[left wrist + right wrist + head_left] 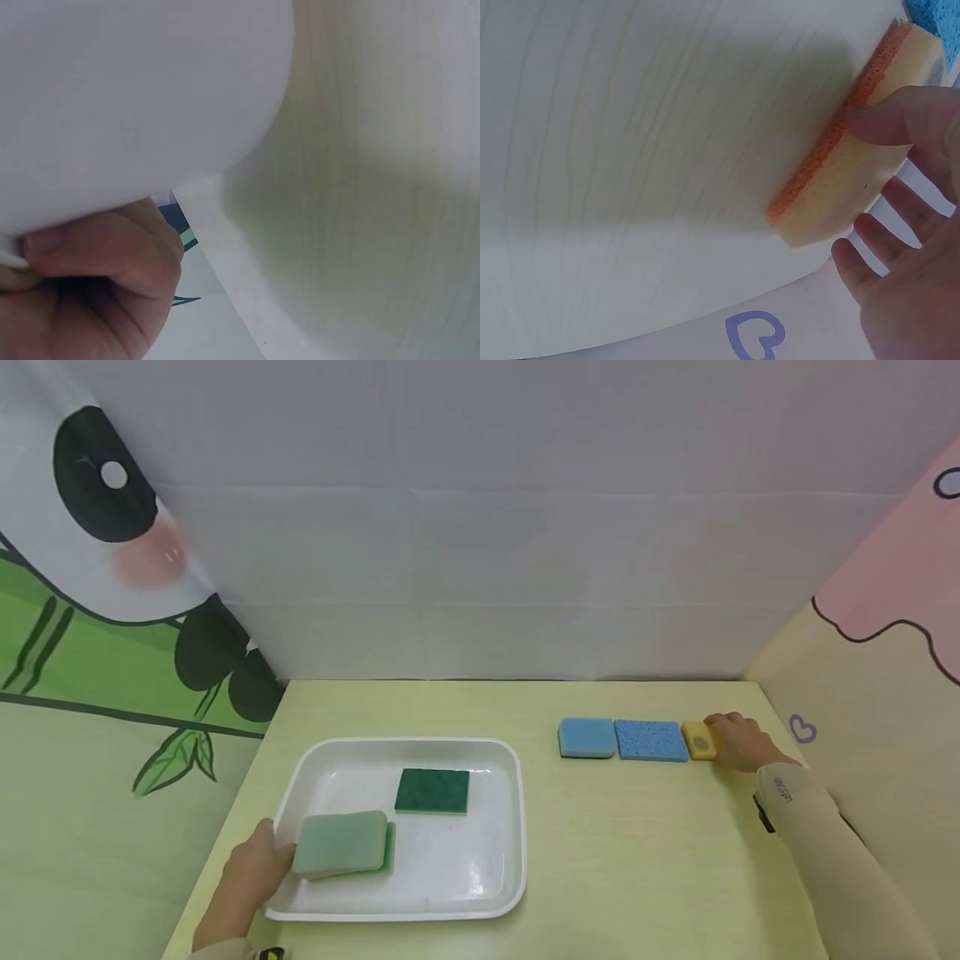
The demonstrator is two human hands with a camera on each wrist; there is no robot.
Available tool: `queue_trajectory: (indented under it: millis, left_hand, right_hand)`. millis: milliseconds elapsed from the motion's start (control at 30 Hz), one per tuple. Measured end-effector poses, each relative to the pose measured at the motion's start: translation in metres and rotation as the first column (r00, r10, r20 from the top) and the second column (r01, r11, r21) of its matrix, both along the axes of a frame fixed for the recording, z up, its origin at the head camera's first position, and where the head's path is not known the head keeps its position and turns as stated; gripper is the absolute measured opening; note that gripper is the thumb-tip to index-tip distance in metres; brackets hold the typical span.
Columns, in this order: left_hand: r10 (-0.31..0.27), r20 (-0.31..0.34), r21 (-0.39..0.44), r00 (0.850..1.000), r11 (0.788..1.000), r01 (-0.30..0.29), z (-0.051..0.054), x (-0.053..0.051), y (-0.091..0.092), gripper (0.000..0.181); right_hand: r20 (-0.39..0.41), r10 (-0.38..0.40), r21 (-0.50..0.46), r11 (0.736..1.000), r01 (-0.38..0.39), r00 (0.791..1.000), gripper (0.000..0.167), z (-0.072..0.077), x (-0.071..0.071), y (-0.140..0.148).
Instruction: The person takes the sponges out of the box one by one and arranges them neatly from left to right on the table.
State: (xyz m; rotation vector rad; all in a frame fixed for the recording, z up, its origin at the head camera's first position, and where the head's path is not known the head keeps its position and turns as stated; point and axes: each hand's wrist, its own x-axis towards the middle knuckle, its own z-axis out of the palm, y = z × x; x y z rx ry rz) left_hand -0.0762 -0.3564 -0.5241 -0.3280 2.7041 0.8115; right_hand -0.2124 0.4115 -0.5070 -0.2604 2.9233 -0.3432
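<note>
My left hand (257,868) grips the left rim of a white tray (502,827), its fingers curled under the edge in the left wrist view. Inside the tray, a pale green sponge (341,842) lies partly over a green piece, and a dark green scouring sponge (432,790) lies behind them. At the right, my right hand (742,742) pinches a yellow sponge (840,187) with an orange layer, thumb on one side and fingers across from it. This sponge rests on the table, at the right end of a row with two blue sponges.
A textured blue sponge (651,741) lies just left of the yellow one, beside a smoother light blue sponge (587,737). The pale wooden table (600,852) meets a white backdrop (510,568) behind and printed side panels left and right.
</note>
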Motion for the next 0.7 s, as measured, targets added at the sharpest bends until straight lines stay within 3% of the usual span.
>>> queue_trajectory:
  millis: [400, 700]
  left_hand:
    - [-0.002, -0.003, -0.002, 1.000, 1.000, 0.002, -0.003, -0.001, -0.001, 0.043]
    - [-0.005, -0.009, -0.003, 1.000, 1.000, 0.005, -0.003, -0.001, -0.001, 0.045]
  right_hand:
    - [0.003, 0.003, -0.007, 1.000, -0.003, 1.000, 0.069, 0.007, 0.005, -0.006]
    - [-0.047, 0.033, -0.007, 0.999, -0.033, 0.998, 0.072, 0.022, 0.012, -0.016]
